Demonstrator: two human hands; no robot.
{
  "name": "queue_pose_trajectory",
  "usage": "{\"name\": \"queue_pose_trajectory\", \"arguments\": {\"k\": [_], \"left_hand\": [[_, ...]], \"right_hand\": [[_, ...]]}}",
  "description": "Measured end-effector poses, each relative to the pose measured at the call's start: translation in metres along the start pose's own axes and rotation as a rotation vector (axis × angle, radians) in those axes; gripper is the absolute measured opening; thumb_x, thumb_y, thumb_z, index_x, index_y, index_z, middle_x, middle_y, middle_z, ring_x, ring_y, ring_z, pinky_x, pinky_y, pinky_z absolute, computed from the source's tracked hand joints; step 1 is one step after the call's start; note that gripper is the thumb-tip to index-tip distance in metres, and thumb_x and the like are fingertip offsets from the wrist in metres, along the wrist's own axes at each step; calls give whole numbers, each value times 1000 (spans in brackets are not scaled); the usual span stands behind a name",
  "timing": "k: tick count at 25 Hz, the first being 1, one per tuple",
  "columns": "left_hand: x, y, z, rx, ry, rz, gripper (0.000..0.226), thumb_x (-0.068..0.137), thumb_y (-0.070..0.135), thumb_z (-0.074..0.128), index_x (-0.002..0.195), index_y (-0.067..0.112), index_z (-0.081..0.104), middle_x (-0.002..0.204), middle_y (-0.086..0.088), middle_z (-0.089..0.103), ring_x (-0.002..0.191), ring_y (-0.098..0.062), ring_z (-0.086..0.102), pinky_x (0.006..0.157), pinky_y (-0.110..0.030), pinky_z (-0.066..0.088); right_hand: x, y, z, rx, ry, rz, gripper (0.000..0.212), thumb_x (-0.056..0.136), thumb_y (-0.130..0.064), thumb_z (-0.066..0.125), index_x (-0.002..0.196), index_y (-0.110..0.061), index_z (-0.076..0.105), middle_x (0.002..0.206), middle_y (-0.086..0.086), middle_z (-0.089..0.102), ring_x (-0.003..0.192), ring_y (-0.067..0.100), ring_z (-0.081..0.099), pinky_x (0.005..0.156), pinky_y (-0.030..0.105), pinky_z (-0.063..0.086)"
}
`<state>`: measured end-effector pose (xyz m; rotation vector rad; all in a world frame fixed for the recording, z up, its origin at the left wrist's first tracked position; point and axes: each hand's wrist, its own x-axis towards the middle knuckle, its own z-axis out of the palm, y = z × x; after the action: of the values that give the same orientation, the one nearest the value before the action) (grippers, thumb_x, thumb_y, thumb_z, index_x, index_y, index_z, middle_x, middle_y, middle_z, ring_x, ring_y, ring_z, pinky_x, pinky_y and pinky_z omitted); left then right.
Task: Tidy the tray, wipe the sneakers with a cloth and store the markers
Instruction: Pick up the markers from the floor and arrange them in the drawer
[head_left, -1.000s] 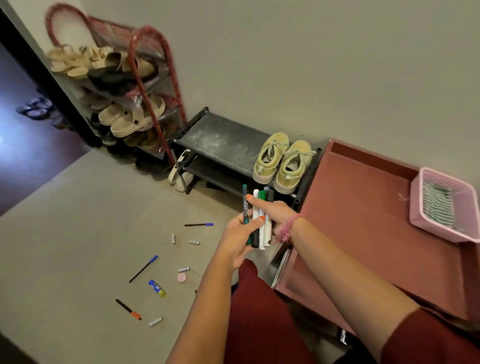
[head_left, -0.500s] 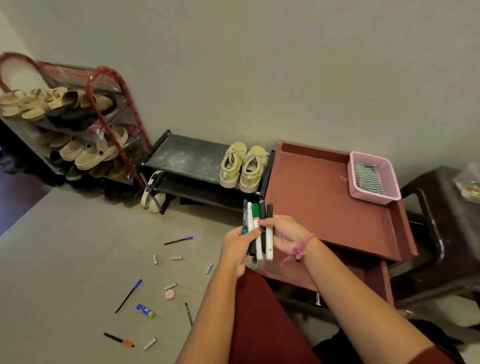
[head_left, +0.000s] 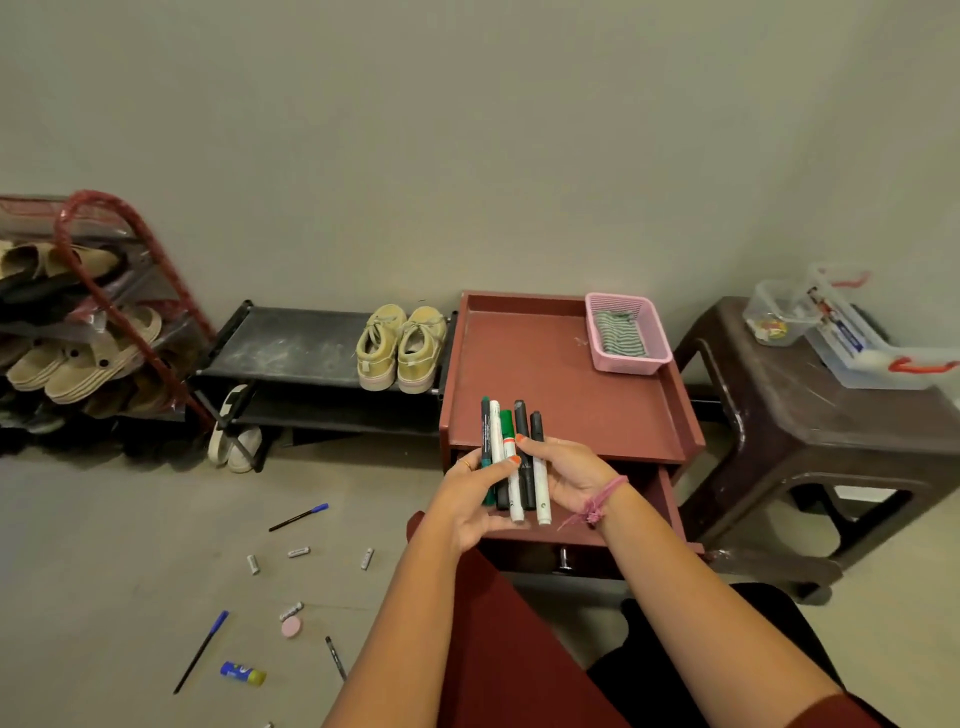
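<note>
Both hands hold a bundle of several markers (head_left: 511, 457) upright over the front edge of the red-brown tray (head_left: 519, 358). My left hand (head_left: 472, 493) grips the bundle from the left with the thumb across it; my right hand (head_left: 569, 475) grips it from the right. An open drawer (head_left: 660, 499) shows under the tray. A pink basket (head_left: 626, 332) with a striped green cloth (head_left: 618, 332) sits at the tray's back right. A pair of yellow sneakers (head_left: 402, 345) stands on the low black rack (head_left: 291, 343).
Pens, a glue stick (head_left: 242, 673), a pink eraser (head_left: 290, 628) and several small caps lie scattered on the floor at lower left. A red shoe rack (head_left: 98, 312) full of sandals stands far left. A dark plastic stool (head_left: 831, 415) with clear boxes is on the right.
The view has swung right and the hands with the marker bundle have come over the tray's front edge. The stool and the open drawer came into view.
</note>
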<state>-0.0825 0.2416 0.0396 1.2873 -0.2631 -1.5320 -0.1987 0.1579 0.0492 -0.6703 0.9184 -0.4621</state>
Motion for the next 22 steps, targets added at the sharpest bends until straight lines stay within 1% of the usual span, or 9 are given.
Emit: {"name": "queue_pose_trajectory", "arguments": {"k": [5,9,11,14,16,18,20,22], "left_hand": [[-6,-24,39,107,32,32,34,83,2,70,113,12,60,103,-13,69,96,-32,68,76,-58,56],[-5,-44,60,136,48,36,32,81,4,73,111,8,62,103,-15,70,93,-30,69,69,-50,59],[-4,-51,66,124,40,22,30,81,5,73,109,8,63,103,-16,71,93,-31,69,71,-49,59],[2,-58,69,100,18,-30,30,81,5,73,109,8,63,106,-18,70,97,-32,68,79,-52,57],[9,-63,69,107,6,-77,30,81,5,73,109,8,62,108,-19,69,98,-33,67,78,-51,57],[18,-69,69,126,-12,-133,32,82,5,72,111,7,60,109,-20,67,97,-33,67,73,-50,58],[28,-76,69,140,-25,-194,34,83,6,71,115,6,57,111,-21,66,99,-34,66,72,-51,58],[43,-85,70,148,-28,-253,35,85,7,69,117,7,55,114,-21,64,102,-34,64,77,-53,57]], "right_hand": [[-26,-5,-34,34,51,-10,19,92,-3,55,106,8,60,92,20,67,80,25,68,71,39,60],[-38,-9,-55,9,87,34,19,91,-7,59,105,6,60,92,20,67,82,28,67,72,43,58],[-39,-10,-64,-20,89,97,22,91,-14,60,104,3,62,93,20,67,85,29,66,75,47,55],[-36,-7,-78,-31,86,168,32,92,-23,59,114,0,62,102,20,66,93,32,65,79,50,53],[-33,-3,-88,-40,95,184,33,93,-20,56,119,1,59,105,21,65,94,33,64,82,50,53],[-30,3,-99,-52,92,198,33,93,-13,50,121,4,56,106,22,63,93,32,63,84,48,53],[-27,10,-112,-44,90,220,33,93,-10,45,122,5,53,112,24,61,94,32,63,79,45,55],[-20,17,-128,-25,131,224,33,93,-8,48,123,6,52,119,25,59,97,33,64,73,44,57]]}}
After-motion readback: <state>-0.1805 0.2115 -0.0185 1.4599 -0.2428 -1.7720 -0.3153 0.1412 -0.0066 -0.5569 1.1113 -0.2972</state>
